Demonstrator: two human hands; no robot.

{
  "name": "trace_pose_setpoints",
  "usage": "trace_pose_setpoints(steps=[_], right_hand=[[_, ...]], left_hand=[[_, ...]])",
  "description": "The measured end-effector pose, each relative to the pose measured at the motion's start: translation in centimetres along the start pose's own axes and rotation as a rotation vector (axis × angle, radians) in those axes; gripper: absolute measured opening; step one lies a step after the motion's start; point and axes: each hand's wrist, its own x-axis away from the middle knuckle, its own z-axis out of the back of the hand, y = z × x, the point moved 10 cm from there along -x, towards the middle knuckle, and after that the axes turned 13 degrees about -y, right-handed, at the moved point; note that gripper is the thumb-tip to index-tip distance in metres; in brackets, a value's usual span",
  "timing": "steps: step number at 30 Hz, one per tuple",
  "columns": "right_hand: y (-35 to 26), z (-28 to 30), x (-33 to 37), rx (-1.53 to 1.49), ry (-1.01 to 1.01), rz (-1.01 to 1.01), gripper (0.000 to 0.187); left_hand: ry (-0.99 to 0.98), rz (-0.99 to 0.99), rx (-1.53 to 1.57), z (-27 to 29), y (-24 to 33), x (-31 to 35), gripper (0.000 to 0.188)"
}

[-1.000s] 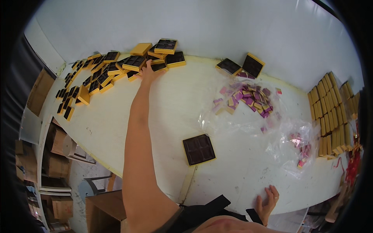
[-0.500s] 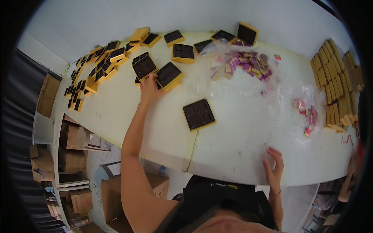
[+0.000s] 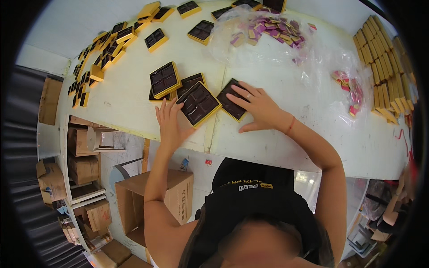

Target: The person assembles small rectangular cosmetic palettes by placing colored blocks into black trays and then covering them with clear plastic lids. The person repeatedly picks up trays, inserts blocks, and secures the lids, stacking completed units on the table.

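Note:
My left hand (image 3: 167,125) is open, its fingertips at the left edge of a yellow box with a dark divided insert (image 3: 199,105). That box lies tilted over another yellow box (image 3: 191,84). Just left of them, a further yellow box (image 3: 164,79) rests on a box mostly hidden beneath it. My right hand (image 3: 263,109) lies open with fingers spread over a separate dark-insert box (image 3: 232,105), covering part of its top. The near corner of this box is close to the tilted one.
Many yellow boxes (image 3: 107,49) crowd the table's far left. Clear plastic (image 3: 228,31) holds purple-and-gold pieces (image 3: 286,31); pink-and-red pieces (image 3: 348,91) lie in plastic at right. Yellow boxes stand stacked (image 3: 384,67) at far right. An open carton (image 3: 156,196) sits below the table edge.
My left hand has drawn boxes from farther back toward the front edge. My right hand has moved from the table's front onto the single box. The view has shifted.

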Motion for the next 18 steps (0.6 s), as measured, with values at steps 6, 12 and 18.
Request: trace_pose_setpoints(steps=[6, 12, 18], right_hand=[[0.3, 1.0, 11.8, -0.009, 0.075, -0.360, 0.092], [0.5, 0.7, 23.1, -0.099, 0.411, -0.800, 0.082], [-0.4, -0.4, 27.9, -0.168, 0.661, -0.993, 0.077]], left_hand=[[-0.049, -0.058, 0.182, -2.6, 6.6, 1.4, 0.082], [-0.129, -0.210, 0.261, -5.3, 13.9, -1.5, 0.069], [-0.171, -0.225, 0.379, -7.8, 19.0, -3.1, 0.060]])
